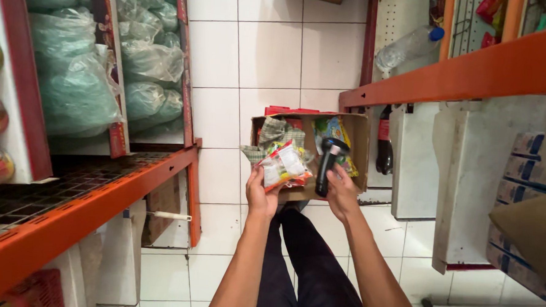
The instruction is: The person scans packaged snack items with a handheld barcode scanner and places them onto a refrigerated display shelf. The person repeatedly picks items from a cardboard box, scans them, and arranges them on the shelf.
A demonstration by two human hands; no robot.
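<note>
Both forearms reach forward: left hand grips snack packets, right hand a black scanner (upright).

White tiled floor bearing an open cardboard box; orange steel shelving stands either side.

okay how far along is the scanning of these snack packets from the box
Done: cannot tell; no scanned pile shows. In hand: the left hand holds a snack packet, and the right hand holds a black scanner beside it. Left: more packets and a checked cloth lie in the cardboard box on the floor.
</note>
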